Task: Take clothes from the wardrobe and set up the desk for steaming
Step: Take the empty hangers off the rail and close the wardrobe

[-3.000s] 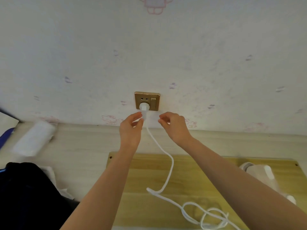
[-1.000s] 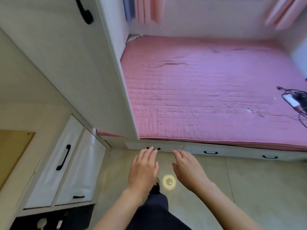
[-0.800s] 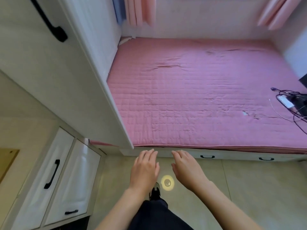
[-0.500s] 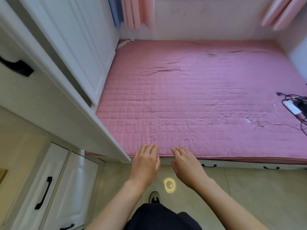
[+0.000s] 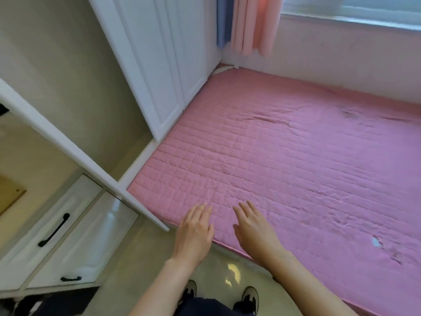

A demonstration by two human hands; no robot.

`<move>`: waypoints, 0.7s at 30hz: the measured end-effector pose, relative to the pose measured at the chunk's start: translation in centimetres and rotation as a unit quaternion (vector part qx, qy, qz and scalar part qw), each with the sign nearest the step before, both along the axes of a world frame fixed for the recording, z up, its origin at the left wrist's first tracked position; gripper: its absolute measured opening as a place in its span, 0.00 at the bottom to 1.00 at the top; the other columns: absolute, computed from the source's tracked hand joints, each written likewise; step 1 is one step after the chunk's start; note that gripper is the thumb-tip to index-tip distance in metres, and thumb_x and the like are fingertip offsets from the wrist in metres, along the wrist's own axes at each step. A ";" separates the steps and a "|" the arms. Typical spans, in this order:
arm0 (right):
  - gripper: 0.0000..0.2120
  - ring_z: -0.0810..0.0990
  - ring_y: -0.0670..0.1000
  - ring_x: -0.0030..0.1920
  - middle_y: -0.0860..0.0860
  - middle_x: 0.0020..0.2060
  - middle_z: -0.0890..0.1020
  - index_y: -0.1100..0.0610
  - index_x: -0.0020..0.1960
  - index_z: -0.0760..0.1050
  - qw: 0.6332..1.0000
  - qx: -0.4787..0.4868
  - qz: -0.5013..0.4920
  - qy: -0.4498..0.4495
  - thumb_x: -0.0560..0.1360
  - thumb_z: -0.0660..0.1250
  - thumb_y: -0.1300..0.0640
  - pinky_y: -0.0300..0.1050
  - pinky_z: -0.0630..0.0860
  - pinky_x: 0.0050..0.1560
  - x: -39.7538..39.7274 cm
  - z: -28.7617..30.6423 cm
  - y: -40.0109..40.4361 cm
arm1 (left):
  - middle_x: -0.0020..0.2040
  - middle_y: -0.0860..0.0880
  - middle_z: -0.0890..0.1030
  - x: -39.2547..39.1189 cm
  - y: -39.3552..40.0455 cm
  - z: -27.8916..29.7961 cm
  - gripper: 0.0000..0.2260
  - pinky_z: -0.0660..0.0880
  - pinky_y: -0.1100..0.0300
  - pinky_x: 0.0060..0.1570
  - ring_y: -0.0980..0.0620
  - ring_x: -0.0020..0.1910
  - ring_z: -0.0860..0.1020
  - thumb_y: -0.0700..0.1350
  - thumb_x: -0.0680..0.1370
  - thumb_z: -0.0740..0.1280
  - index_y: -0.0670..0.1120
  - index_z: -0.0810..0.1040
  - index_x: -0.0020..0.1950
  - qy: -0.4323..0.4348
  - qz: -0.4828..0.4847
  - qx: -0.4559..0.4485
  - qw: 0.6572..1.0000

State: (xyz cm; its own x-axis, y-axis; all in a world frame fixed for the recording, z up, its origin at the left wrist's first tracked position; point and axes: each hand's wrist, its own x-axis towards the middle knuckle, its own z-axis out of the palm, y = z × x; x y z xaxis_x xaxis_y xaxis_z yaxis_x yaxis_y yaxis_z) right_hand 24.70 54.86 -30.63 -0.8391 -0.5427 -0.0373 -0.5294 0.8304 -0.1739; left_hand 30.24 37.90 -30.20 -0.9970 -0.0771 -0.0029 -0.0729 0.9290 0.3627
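Both hands empty, fingers straight: left hand (image 5: 193,233) and right hand (image 5: 255,231) hover over the near edge of the pink quilted mattress (image 5: 284,169). Clothes not visible; we judge they sit behind the closed white wardrobe doors (image 5: 164,71), far left of the bed. We expect soft, light, floppy fabric, best taken at hanger or shoulders. Glossy tile floor (image 5: 141,265), white drawers (image 5: 54,233) nearby.

Your flat left hand (image 5: 193,233) and right hand (image 5: 255,231) over the near edge of the wide quilted pink mattress (image 5: 296,160), open ahead of you, white panelled wardrobe doors (image 5: 164,71) walling your left, white drawers with black handles (image 5: 63,233) low beside you.
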 end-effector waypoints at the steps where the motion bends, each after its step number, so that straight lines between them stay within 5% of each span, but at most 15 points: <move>1: 0.19 0.74 0.62 0.64 0.58 0.59 0.78 0.61 0.61 0.74 1.000 0.002 0.016 -0.001 0.72 0.70 0.57 0.54 0.72 0.65 -1.0 0.1 0.5 | 0.69 0.46 0.74 -0.4 0.6 0.2 0.20 0.63 0.55 0.69 0.47 0.69 0.71 0.46 0.78 0.65 0.44 0.72 0.70 0.008 0.018 -0.006 1.000; 9: 0.20 0.81 0.59 0.54 0.55 0.50 0.82 0.61 0.55 0.78 0.992 -0.022 0.121 0.019 0.66 0.77 0.55 0.50 0.78 0.53 -8.2 1.8 -1.2 | 0.60 0.49 0.79 -4.4 0.1 2.4 0.15 0.73 0.56 0.59 0.50 0.59 0.75 0.45 0.77 0.66 0.44 0.76 0.63 0.050 0.131 -0.039 0.989; 21: 0.14 0.79 0.58 0.52 0.55 0.51 0.80 0.61 0.57 0.76 0.978 -0.080 0.189 0.020 0.73 0.68 0.58 0.50 0.78 0.51 -17.4 4.6 -13.8 | 0.52 0.47 0.83 -12.7 -11.4 5.6 0.13 0.77 0.56 0.48 0.48 0.52 0.79 0.41 0.75 0.69 0.42 0.80 0.58 0.115 0.251 -0.055 0.960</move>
State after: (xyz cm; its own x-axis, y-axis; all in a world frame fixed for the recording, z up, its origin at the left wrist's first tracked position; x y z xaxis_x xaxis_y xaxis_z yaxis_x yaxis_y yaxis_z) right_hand 7.32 41.02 -26.00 -0.5757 -0.8113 0.1018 -0.8028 0.5371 -0.2588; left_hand 17.51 26.45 -24.56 -0.8074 -0.5349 0.2490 -0.4503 0.8313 0.3257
